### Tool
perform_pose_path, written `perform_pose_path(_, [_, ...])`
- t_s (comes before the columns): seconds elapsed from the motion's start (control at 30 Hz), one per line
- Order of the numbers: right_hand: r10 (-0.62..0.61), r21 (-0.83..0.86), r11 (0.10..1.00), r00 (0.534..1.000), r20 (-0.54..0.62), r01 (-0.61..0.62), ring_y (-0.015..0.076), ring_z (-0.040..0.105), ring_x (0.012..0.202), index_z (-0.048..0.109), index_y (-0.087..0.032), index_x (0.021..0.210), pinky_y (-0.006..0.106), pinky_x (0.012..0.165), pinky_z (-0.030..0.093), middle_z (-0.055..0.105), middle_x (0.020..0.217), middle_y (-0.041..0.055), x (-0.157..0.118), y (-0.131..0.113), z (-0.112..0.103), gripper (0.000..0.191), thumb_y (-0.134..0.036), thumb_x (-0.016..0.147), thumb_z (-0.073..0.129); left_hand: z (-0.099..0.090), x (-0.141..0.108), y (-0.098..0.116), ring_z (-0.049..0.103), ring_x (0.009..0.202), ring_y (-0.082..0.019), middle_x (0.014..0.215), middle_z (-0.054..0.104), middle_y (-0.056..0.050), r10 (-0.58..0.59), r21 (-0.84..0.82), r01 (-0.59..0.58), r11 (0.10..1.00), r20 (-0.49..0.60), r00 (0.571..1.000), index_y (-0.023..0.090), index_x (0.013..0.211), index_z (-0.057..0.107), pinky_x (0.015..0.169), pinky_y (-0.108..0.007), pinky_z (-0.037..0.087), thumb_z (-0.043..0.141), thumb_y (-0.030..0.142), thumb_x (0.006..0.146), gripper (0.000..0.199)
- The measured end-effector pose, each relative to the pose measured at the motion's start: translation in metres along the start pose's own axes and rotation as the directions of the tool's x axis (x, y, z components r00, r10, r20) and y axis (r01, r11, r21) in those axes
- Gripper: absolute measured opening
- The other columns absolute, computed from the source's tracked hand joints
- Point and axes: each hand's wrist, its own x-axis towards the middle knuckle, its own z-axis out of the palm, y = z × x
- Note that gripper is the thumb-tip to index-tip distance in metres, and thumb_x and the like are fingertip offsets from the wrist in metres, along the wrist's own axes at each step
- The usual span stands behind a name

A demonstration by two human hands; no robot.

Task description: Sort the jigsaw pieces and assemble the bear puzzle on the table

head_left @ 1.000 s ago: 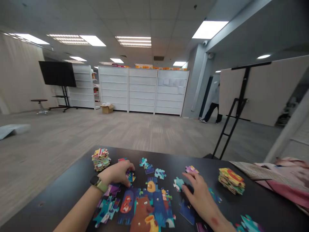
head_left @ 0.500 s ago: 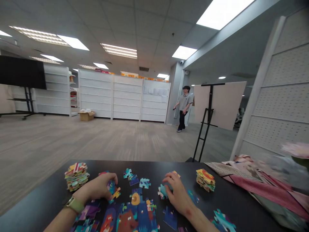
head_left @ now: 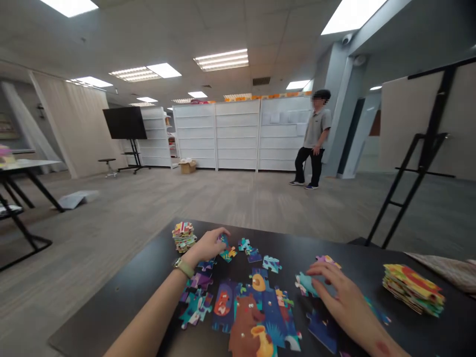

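Note:
Loose jigsaw puzzle pieces lie around a partly joined puzzle with a brown bear, on a black table. Over on the left, my left hand has its fingers bent round a dark blue puzzle piece; the fingertips are partly hidden. A piece with orange and yellow lies just below them. My right hand is spread low over the right side, thumb and fingers apart. Its fingertips are nearest to a light-blue puzzle piece and a purple-yellow piece.
One stack of pieces stands at the far left table corner, another stack at the right. Cloth lies at the right edge. Beyond are an easel, a standing person, white shelves and a screen.
My view has swung left, so the table and hands appear shifted. The person has moved nearer. Both hands stay over about the same pieces.

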Motion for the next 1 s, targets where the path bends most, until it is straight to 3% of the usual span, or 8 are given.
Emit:
perform_pose_path(0.13, [0.007, 0.004, 1.000, 1.000, 0.026, -0.007, 0.0269, 0.067, 0.105, 0.071, -0.027, 0.090, 0.040, 0.093, 0.053, 0.071, 0.108, 0.0069, -0.001, -0.004, -0.001, 0.026, -0.041, 0.091, 0.050, 0.001, -0.002, 0.007, 0.064, 0.088, -0.022, 0.099, 0.069, -0.003, 0.001, 0.004, -0.001, 1.000, -0.020, 1.000, 0.019, 0.111, 0.064, 0.076, -0.027, 0.046, 0.058, 0.029, 0.083, 0.030])
perform_pose_path(0.23, [0.005, 0.003, 1.000, 1.000, 0.031, -0.006, 0.0270, 0.066, 0.107, 0.070, -0.025, 0.091, 0.041, 0.094, 0.052, 0.071, 0.108, 0.0078, -0.002, -0.005, -0.002, 0.025, -0.039, 0.093, 0.048, 0.006, -0.004, 0.010, 0.063, 0.087, -0.023, 0.095, 0.069, -0.001, -0.001, 0.024, 0.001, 1.000, 0.019, 1.000, 0.020, 0.103, 0.066, 0.074, -0.027, 0.046, 0.074, 0.034, 0.071, 0.035])
perform_pose_path(0.43, [0.015, 0.033, 0.999, 0.999, 0.039, -0.016, 0.0255, 0.066, 0.102, 0.069, -0.025, 0.089, 0.039, 0.091, 0.053, 0.071, 0.105, 0.0072, -0.002, -0.009, -0.004, 0.023, -0.035, 0.092, 0.049, 0.014, -0.005, 0.012, 0.063, 0.082, -0.022, 0.086, 0.068, 0.000, -0.063, 0.052, 0.060, 0.997, 0.056, 0.996, 0.020, 0.093, 0.067, 0.068, -0.025, 0.042, 0.079, 0.025, 0.065, 0.030])
perform_pose_path(0.6, [0.024, 0.044, 0.999, 0.999, 0.048, -0.026, 0.0239, 0.066, 0.098, 0.068, -0.024, 0.091, 0.037, 0.086, 0.054, 0.070, 0.106, 0.0068, -0.003, -0.012, -0.005, 0.023, -0.033, 0.093, 0.047, 0.017, -0.003, 0.012, 0.058, 0.072, -0.018, 0.076, 0.063, 0.004, -0.047, 0.004, 0.047, 0.999, 0.044, 0.998, 0.021, 0.090, 0.065, 0.063, -0.024, 0.038, 0.079, 0.022, 0.064, 0.030])
perform_pose_path(0.7, [0.021, 0.051, 0.998, 0.999, 0.045, -0.023, 0.0241, 0.066, 0.099, 0.069, -0.024, 0.092, 0.038, 0.087, 0.053, 0.070, 0.105, 0.0067, -0.003, -0.011, -0.005, 0.023, -0.032, 0.092, 0.047, 0.015, -0.003, 0.012, 0.057, 0.072, -0.018, 0.076, 0.063, 0.004, -0.019, -0.071, 0.020, 0.997, 0.016, 1.000, 0.020, 0.088, 0.064, 0.065, -0.025, 0.039, 0.079, 0.021, 0.063, 0.029])
perform_pose_path(0.8, [0.024, 0.053, 0.998, 0.998, 0.050, -0.027, 0.0243, 0.066, 0.098, 0.069, -0.024, 0.092, 0.036, 0.083, 0.053, 0.071, 0.104, 0.0063, -0.002, -0.010, -0.005, 0.023, -0.033, 0.092, 0.047, 0.012, -0.002, 0.018, 0.061, 0.083, -0.020, 0.089, 0.069, 0.001, 0.037, -0.205, -0.035, 0.978, 0.005, 0.999, 0.020, 0.095, 0.063, 0.075, -0.027, 0.044, 0.079, 0.024, 0.067, 0.032])
perform_pose_path(0.9, [0.050, 0.066, 0.996, 0.995, 0.083, -0.056, 0.0227, 0.066, 0.088, 0.069, -0.023, 0.092, 0.033, 0.071, 0.052, 0.072, 0.102, 0.0059, -0.002, -0.013, -0.007, 0.024, -0.035, 0.093, 0.048, 0.016, -0.003, 0.035, 0.063, 0.093, -0.021, 0.103, 0.071, -0.002, 0.105, -0.367, -0.090, 0.926, 0.023, 0.994, 0.019, 0.109, 0.062, 0.084, -0.029, 0.046, 0.078, 0.031, 0.073, 0.041])
perform_pose_path(1.0, [0.054, 0.150, 0.985, 0.983, 0.176, -0.081, 0.0195, 0.065, 0.078, 0.071, -0.022, 0.096, 0.030, 0.067, 0.049, 0.073, 0.093, 0.0043, -0.005, -0.023, -0.010, 0.024, -0.037, 0.094, 0.052, 0.034, -0.012, 0.063, 0.065, 0.093, -0.022, 0.104, 0.072, -0.006, 0.176, -0.508, -0.118, 0.853, 0.066, 0.982, 0.016, 0.107, 0.064, 0.083, -0.030, 0.049, 0.076, 0.039, 0.080, 0.037])
